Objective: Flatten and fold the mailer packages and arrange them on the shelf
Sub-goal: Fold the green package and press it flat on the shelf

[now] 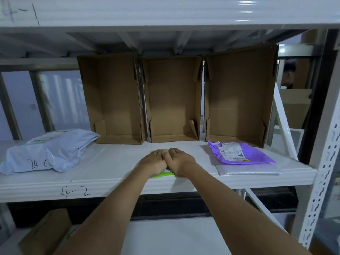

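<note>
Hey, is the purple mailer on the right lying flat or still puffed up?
Flat. The purple mailer lies low on a grey-white package, with only its near-left corner crumpled.

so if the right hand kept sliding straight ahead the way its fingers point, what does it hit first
Probably the low front lip of the middle cardboard box; the right hand points toward it across bare shelf.

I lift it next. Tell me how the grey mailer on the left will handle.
The grey mailer bulges and creases, so it is probably soft and would sag from one corner. Its plastic looks smooth, so it may be slippery. Puffy, likely light for its size.
</note>
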{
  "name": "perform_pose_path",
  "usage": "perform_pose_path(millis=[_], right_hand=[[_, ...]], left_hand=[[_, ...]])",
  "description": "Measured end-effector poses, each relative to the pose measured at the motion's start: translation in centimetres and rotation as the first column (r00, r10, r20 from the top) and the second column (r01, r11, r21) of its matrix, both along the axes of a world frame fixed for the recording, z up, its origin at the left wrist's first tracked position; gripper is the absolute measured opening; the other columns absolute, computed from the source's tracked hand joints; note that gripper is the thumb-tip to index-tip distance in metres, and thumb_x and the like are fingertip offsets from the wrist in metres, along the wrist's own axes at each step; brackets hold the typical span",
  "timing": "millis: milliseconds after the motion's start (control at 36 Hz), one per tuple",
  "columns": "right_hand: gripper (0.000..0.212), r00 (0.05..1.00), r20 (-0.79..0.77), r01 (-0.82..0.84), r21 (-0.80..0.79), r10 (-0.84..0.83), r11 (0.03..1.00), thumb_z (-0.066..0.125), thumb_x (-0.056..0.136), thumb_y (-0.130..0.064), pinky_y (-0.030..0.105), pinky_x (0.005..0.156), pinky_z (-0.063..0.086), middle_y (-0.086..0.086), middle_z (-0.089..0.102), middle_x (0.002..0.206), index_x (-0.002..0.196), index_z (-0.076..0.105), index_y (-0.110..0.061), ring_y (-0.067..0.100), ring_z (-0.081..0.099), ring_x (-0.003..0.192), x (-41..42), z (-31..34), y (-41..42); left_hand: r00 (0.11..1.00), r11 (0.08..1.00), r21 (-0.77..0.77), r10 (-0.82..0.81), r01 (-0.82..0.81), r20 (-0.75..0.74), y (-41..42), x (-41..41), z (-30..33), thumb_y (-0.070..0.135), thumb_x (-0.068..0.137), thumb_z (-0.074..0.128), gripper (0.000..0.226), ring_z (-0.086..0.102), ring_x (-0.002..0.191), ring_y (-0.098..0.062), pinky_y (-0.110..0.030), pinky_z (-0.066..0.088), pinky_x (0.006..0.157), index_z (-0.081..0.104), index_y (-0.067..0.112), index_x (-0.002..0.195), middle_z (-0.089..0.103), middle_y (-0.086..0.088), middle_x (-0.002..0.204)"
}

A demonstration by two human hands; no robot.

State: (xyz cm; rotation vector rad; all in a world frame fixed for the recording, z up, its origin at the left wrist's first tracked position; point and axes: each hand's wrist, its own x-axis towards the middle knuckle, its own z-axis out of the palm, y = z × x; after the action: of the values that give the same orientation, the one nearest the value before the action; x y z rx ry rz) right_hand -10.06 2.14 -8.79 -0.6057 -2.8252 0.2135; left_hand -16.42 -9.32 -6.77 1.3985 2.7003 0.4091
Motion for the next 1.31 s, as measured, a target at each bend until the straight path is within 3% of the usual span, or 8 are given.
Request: perform_pose_path(millis=[389,500,583,694,889,1028,1167,1306], right_hand=[[0.074,0.997,0.028,0.080,-0.155,-0.076,0.985,0.009,0.094,-0.061,0.041,0.102,0.034,0.008,0.037,0.152,0.147,0.035,-0.016,0.025,0.039,0.135,1.1,1.4,-0.8],[0.078,0.992,-0.087,0.038,-0.503,-0.094,0.863,0.004,0.093,-0.070,0.040,0.098,0.035,0.015,0.059,0.120,0.110,0.060,-0.020,0.028,0.052,0.121,2.7,3.3,-1.5],[0.075,0.906,-0.314,-0.025,-0.710,-0.285,0.704,0.016,0.096,-0.066,0.038,0.109,0.029,0.015,0.050,0.141,0.136,0.052,-0.014,0.030,0.043,0.134,3.3,4.1,-0.9],[0.063,0.805,-0.476,0.046,-0.543,-0.353,0.838,0.019,0.100,-0.056,0.041,0.100,0.036,0.017,0.060,0.128,0.121,0.062,-0.014,0.035,0.050,0.123,3.5,4.9,-0.8],[0.060,0.897,-0.399,-0.002,-0.431,-0.189,0.902,0.021,0.101,-0.053,0.040,0.097,0.040,0.020,0.064,0.116,0.099,0.065,-0.012,0.035,0.055,0.114,2.4,4.7,-3.0],[0.059,0.939,-0.334,-0.071,-0.404,-0.075,0.912,0.024,0.101,-0.052,0.038,0.094,0.038,0.013,0.058,0.132,0.129,0.058,-0.013,0.028,0.052,0.119,1.8,3.5,-4.5],[0.060,0.963,-0.261,-0.052,-0.439,-0.073,0.897,0.020,0.102,-0.052,0.037,0.091,0.036,0.013,0.058,0.132,0.129,0.059,-0.015,0.027,0.052,0.118,1.8,3.3,-4.3],[0.060,0.958,-0.271,-0.065,-0.513,-0.090,0.856,0.020,0.101,-0.054,0.037,0.096,0.035,0.012,0.055,0.137,0.135,0.055,-0.017,0.028,0.049,0.123,2.1,3.4,-4.2]], left_hand=[[0.987,0.988,0.021,0.152,-0.154,0.056,-0.2,-0.3,-0.2,0.051,0.095,0.017,0.065,0.018,0.146,-0.017,-0.040,0.021,0.117,0.015,0.022,0.153,0.014,0.000,0.160],[0.912,0.934,0.273,0.108,-0.229,0.395,-0.9,-0.1,1.2,0.043,0.101,0.025,0.053,0.039,0.134,-0.025,-0.037,0.031,0.108,0.038,0.015,0.144,0.037,-0.010,0.149],[0.899,0.854,0.439,0.073,-0.280,0.433,-1.9,-0.6,2.2,0.032,0.101,0.035,0.038,0.046,0.125,-0.026,-0.033,0.034,0.101,0.054,0.010,0.126,0.050,-0.014,0.137],[0.959,0.905,0.397,0.037,-0.151,0.280,-2.1,0.9,3.5,0.032,0.099,0.038,0.037,0.046,0.126,-0.027,-0.035,0.036,0.102,0.057,0.011,0.122,0.052,-0.008,0.134],[0.995,0.983,0.175,0.046,-0.062,0.093,0.4,4.6,1.5,0.028,0.094,0.042,0.033,0.059,0.105,-0.025,-0.031,0.050,0.082,0.057,0.017,0.121,0.061,-0.009,0.122],[0.894,0.899,0.347,0.097,-0.268,0.438,1.3,4.3,0.4,0.000,0.103,0.030,0.038,0.043,0.132,-0.033,-0.001,0.036,0.044,0.036,-0.008,0.140,0.042,-0.023,0.144],[0.951,0.953,0.201,0.173,-0.228,0.256,1.5,3.7,0.2,0.019,0.104,0.031,0.038,0.046,0.126,-0.024,-0.021,0.033,0.097,0.051,0.000,0.130,0.050,-0.012,0.136],[0.961,0.970,0.165,0.134,-0.177,0.240,1.0,4.2,0.6,0.025,0.103,0.030,0.040,0.049,0.121,-0.024,-0.028,0.033,0.101,0.054,0.004,0.129,0.053,-0.013,0.134]])
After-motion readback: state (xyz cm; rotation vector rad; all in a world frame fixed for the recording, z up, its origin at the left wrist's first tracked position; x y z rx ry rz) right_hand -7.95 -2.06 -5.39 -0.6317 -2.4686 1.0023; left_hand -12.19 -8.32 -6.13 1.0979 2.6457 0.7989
